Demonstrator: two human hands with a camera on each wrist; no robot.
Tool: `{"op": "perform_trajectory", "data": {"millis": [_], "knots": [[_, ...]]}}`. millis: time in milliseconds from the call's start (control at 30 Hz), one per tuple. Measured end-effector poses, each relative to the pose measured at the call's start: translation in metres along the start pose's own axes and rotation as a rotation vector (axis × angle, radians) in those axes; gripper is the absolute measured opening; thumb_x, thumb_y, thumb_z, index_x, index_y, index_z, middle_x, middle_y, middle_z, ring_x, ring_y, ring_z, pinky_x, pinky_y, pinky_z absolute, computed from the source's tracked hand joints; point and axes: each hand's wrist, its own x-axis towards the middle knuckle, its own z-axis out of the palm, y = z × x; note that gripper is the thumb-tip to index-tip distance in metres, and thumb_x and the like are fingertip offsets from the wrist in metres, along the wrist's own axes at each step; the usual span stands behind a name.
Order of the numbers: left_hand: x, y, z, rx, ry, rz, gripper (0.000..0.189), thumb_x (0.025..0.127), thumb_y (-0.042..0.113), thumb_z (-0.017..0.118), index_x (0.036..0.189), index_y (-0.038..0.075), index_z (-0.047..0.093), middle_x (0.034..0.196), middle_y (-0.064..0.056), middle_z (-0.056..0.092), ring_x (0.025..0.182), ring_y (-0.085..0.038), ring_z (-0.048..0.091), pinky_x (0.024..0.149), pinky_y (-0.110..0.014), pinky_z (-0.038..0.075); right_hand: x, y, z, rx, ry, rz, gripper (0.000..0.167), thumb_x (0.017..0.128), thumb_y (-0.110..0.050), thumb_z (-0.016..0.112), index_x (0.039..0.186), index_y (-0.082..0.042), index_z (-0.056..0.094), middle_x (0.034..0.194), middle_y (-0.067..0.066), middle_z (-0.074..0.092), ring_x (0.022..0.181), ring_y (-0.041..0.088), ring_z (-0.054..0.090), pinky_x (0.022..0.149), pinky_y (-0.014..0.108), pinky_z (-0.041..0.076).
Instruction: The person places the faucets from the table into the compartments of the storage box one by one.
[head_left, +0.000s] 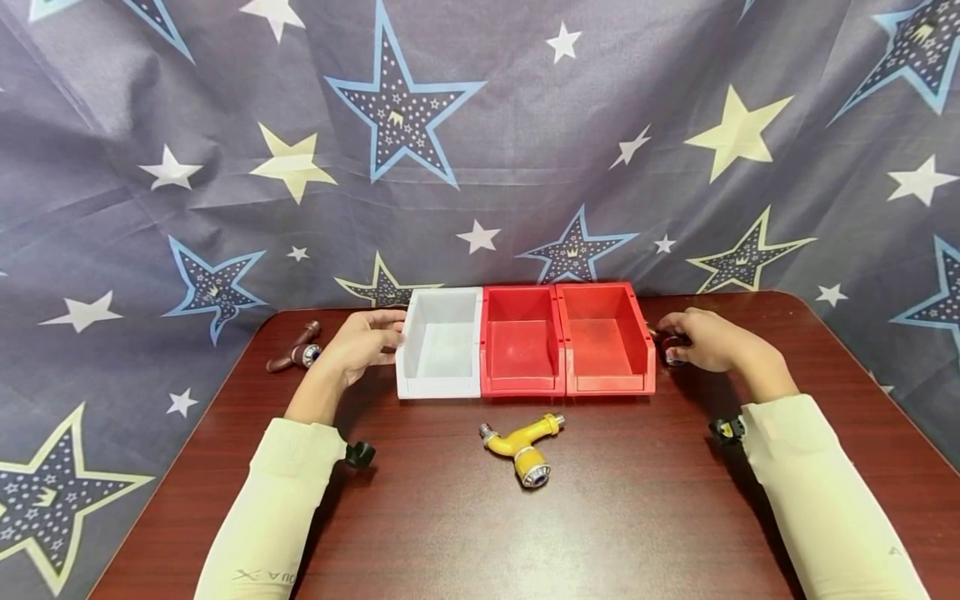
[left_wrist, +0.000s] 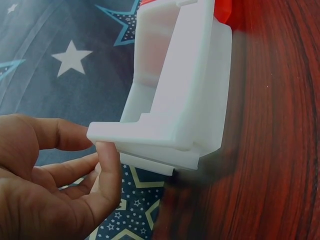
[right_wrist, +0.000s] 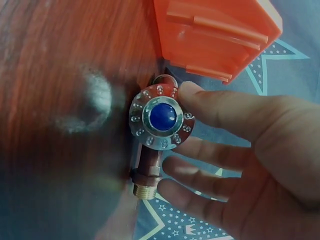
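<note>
My left hand [head_left: 363,343] is at the left side of a white storage bin [head_left: 438,387]. In the left wrist view its fingertips pinch the rim, with a bent finger against the underside. Past the right end of the bin row, my right hand [head_left: 708,340] grips a brown tap [right_wrist: 150,165]. The right wrist view shows the tap's round clear knob with a blue centre; the thumb is against the knob's edge and the other fingers lie along the body. Part of this tap is hidden by the hand in the head view.
A red bin [head_left: 522,386] and an orange-red bin [head_left: 611,383] stand side by side with the white one. In front of them lies a yellow tap [head_left: 528,437]. Another brown tap [head_left: 292,354] lies near the table's left edge. Behind hangs a star-patterned cloth [head_left: 517,150].
</note>
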Motion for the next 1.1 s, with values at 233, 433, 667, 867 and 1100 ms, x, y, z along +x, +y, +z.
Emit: {"op": "perform_trajectory", "data": {"millis": [233,433,667,867,1100], "knots": [[0.000,0.000,0.000,0.001,-0.011,-0.004,0.056,0.094,-0.002,0.055,0.150,-0.003,0.045,0.143,-0.024,0.050,0.096,-0.017,0.064,0.080,-0.032,0.057,0.001,0.003,0.000,0.007,-0.033,-0.003,0.028,0.084,0.002,0.073,0.112,0.002,0.068,0.089,0.003,0.069,0.088,0.027,0.063,0.085,0.052,0.050],[0.000,0.001,0.001,0.002,-0.008,-0.003,0.056,0.094,-0.002,0.055,0.149,-0.003,0.046,0.143,-0.023,0.051,0.097,-0.018,0.064,0.080,-0.033,0.057,-0.003,0.006,-0.005,0.020,-0.059,0.010,0.034,0.077,0.004,0.073,0.110,0.002,0.069,0.090,0.004,0.069,0.087,0.026,0.062,0.082,0.048,0.050],[0.000,0.001,0.001,-0.004,0.001,-0.001,0.055,0.094,-0.002,0.056,0.148,-0.003,0.047,0.138,-0.022,0.052,0.092,-0.014,0.063,0.079,-0.032,0.057,-0.004,0.001,-0.006,0.008,-0.033,0.009,0.044,0.073,0.005,0.077,0.115,0.003,0.065,0.094,0.010,0.067,0.090,0.030,0.060,0.083,0.052,0.050],[-0.001,0.001,0.000,-0.006,0.002,-0.007,0.055,0.095,-0.002,0.056,0.149,-0.003,0.046,0.140,-0.023,0.052,0.092,-0.015,0.063,0.081,-0.035,0.057,0.002,-0.004,0.001,-0.035,-0.028,0.000,0.051,0.074,0.004,0.075,0.123,-0.004,0.063,0.093,0.007,0.059,0.100,0.035,0.053,0.085,0.056,0.044],[-0.001,0.000,0.000,-0.009,-0.006,0.002,0.055,0.095,-0.002,0.055,0.149,-0.003,0.045,0.140,-0.024,0.051,0.092,-0.014,0.063,0.080,-0.034,0.058,-0.001,-0.007,-0.001,-0.056,-0.060,0.031,0.048,0.076,0.011,0.062,0.120,-0.009,0.067,0.091,0.006,0.058,0.096,0.034,0.051,0.083,0.052,0.043]]}}
